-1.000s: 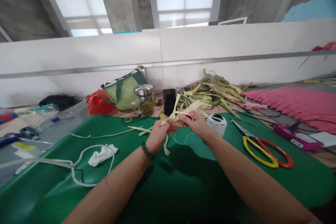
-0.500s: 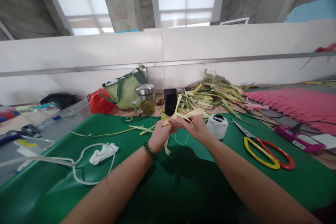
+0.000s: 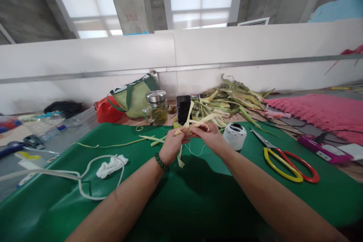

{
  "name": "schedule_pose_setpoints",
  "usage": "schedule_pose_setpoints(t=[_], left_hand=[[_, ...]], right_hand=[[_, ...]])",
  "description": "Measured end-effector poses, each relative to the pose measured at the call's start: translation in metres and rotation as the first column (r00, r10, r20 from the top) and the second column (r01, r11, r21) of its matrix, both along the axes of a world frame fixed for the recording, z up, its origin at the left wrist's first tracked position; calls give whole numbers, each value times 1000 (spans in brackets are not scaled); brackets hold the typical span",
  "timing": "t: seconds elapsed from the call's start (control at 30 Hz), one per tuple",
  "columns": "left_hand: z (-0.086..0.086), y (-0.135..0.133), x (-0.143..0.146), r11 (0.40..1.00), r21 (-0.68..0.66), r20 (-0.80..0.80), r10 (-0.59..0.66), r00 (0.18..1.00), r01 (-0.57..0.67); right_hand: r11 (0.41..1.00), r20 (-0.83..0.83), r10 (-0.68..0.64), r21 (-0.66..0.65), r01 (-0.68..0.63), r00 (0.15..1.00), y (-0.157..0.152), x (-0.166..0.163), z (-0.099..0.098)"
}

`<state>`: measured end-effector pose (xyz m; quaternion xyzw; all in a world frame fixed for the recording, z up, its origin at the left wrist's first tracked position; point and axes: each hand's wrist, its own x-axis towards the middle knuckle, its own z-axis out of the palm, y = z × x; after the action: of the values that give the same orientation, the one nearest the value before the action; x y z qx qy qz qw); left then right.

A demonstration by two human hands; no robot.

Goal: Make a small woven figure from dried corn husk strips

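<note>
Pale yellow corn husk strips (image 3: 211,117) stick out from between my two hands at the middle of the view. My left hand (image 3: 173,144), with a green bead bracelet (image 3: 161,162) at its wrist, is closed on the husk strips. Opposite it, my right hand (image 3: 210,137) pinches the same strips with thumb and fingers. One strip points upward in front of a phone (image 3: 183,110), and another hangs below the left hand. A thin white thread (image 3: 196,155) curls under the hands, running towards a white thread spool (image 3: 235,136) beside my right hand. The fingertips partly hide where the strips meet.
Red-and-yellow-handled scissors (image 3: 283,159) lie at the right on the green mat (image 3: 215,204). Behind stand a lidded glass mug (image 3: 157,110), a green bag (image 3: 136,100) and a husk pile (image 3: 235,98). White cord (image 3: 81,181) and crumpled tissue (image 3: 112,166) lie left; a purple power strip (image 3: 323,149) sits right.
The husk strips have shifted slightly between my hands; the right-hand strip now curves in a loop over the right fingers. Both hands stay in nearly the same place.
</note>
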<state>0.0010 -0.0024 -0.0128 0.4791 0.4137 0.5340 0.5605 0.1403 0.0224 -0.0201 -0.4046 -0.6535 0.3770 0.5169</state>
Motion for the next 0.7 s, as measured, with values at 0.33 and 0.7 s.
schedule_pose_setpoints(t=[0.33, 0.7], left_hand=[[-4, 1, 1, 1000, 12, 43, -4, 999, 3], [-4, 1, 4, 998, 11, 44, 56, 997, -56]], right_hand=[[927, 201, -280, 309, 210, 939, -12, -6, -7], [939, 198, -247, 290, 184, 949, -12, -6, -1]])
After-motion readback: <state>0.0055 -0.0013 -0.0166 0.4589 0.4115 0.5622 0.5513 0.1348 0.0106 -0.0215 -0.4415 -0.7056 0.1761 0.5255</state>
